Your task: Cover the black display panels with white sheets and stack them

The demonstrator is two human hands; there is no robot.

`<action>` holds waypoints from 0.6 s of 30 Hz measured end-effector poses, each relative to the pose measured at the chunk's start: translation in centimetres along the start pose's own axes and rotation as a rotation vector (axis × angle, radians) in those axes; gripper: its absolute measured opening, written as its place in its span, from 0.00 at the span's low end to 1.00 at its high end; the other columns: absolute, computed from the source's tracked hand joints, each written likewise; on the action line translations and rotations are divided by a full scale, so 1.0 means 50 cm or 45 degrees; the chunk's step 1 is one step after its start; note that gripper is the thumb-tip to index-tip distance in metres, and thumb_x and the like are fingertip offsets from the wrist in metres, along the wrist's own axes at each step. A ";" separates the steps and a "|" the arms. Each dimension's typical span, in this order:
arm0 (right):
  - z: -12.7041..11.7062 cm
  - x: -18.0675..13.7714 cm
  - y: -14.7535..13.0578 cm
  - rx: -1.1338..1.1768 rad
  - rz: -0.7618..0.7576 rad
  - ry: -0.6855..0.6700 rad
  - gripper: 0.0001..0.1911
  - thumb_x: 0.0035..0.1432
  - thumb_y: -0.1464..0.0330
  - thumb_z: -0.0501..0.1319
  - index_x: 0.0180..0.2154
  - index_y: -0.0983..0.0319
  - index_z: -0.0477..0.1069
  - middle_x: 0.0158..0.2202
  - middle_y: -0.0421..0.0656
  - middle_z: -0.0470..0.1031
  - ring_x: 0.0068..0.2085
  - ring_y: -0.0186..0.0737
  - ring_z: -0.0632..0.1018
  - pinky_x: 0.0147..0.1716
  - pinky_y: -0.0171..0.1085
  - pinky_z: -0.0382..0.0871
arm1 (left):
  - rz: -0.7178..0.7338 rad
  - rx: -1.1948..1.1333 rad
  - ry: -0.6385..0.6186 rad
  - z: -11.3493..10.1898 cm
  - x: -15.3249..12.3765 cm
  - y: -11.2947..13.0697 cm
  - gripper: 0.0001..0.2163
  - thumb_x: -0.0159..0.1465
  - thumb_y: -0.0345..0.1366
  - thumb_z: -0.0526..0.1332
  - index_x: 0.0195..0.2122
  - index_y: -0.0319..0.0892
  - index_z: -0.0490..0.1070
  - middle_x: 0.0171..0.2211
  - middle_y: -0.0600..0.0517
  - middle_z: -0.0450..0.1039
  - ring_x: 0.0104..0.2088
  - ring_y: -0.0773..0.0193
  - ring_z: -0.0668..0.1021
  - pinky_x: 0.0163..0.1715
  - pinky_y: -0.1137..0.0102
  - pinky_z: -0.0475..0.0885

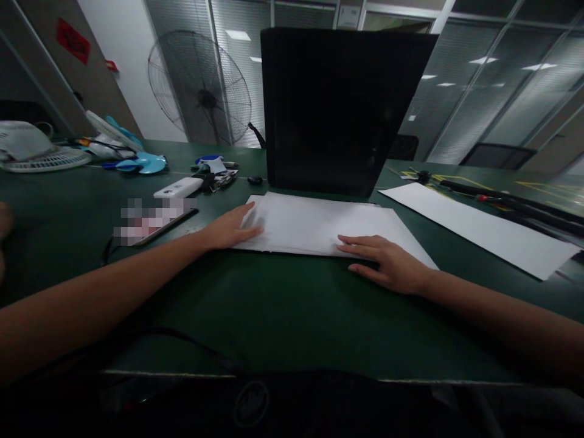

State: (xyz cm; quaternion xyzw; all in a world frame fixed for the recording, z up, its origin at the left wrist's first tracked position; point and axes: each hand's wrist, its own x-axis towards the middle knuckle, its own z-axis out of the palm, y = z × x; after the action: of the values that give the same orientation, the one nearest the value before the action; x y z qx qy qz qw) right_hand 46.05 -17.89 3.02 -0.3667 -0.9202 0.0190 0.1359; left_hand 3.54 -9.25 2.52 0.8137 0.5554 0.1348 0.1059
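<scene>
Two-handed on paper (301, 222), open left hand (227, 229) at nine o'clock, open right hand (389, 263) at four; might skew if pushed unevenly.

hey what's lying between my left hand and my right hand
White paper lies between your left hand and right hand, with a thin dark edge showing along its near side; the head view shows this.

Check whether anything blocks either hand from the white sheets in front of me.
Nothing visible does: the left hand is at the left end of the white sheets, and the right hand reaches over their near edge. The large black object stands beyond them.
</scene>
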 end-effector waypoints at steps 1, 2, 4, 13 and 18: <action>-0.003 -0.002 0.003 0.021 -0.023 -0.016 0.28 0.70 0.57 0.59 0.70 0.49 0.64 0.71 0.41 0.63 0.65 0.52 0.72 0.63 0.58 0.69 | 0.015 0.029 -0.027 0.000 0.000 0.002 0.51 0.63 0.68 0.53 0.76 0.34 0.48 0.76 0.37 0.48 0.73 0.41 0.59 0.71 0.52 0.54; -0.005 -0.004 0.007 0.033 -0.041 -0.027 0.29 0.71 0.57 0.58 0.70 0.48 0.63 0.72 0.41 0.61 0.66 0.52 0.71 0.64 0.57 0.68 | 0.040 0.051 -0.048 0.001 0.000 0.003 0.49 0.63 0.66 0.53 0.76 0.36 0.50 0.76 0.38 0.48 0.74 0.41 0.58 0.71 0.52 0.55; -0.010 -0.006 0.025 0.019 -0.046 -0.026 0.29 0.71 0.56 0.58 0.71 0.48 0.62 0.73 0.40 0.60 0.68 0.52 0.69 0.66 0.58 0.66 | 0.083 0.074 -0.056 0.002 0.000 0.002 0.41 0.66 0.62 0.51 0.74 0.40 0.55 0.76 0.42 0.49 0.74 0.42 0.58 0.71 0.51 0.55; -0.028 -0.027 0.206 -0.246 0.720 0.089 0.39 0.72 0.44 0.44 0.66 0.63 0.69 0.65 0.54 0.70 0.63 0.59 0.74 0.63 0.58 0.67 | 0.058 0.138 -0.077 0.000 0.007 -0.003 0.31 0.70 0.47 0.46 0.71 0.40 0.64 0.75 0.44 0.55 0.73 0.46 0.61 0.72 0.53 0.53; -0.032 -0.048 0.272 -0.187 0.703 -0.008 0.35 0.72 0.45 0.46 0.63 0.61 0.73 0.59 0.52 0.77 0.55 0.55 0.80 0.57 0.55 0.73 | 0.008 0.111 0.004 0.001 0.008 0.005 0.32 0.69 0.56 0.50 0.68 0.46 0.69 0.73 0.47 0.59 0.70 0.44 0.67 0.70 0.52 0.59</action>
State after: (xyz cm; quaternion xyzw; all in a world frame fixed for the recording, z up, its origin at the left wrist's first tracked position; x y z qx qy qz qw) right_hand 57.22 -9.68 2.14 -0.6121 -0.7848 -0.0104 0.0959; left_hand 3.91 -8.96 2.61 0.8191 0.5583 0.1121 0.0692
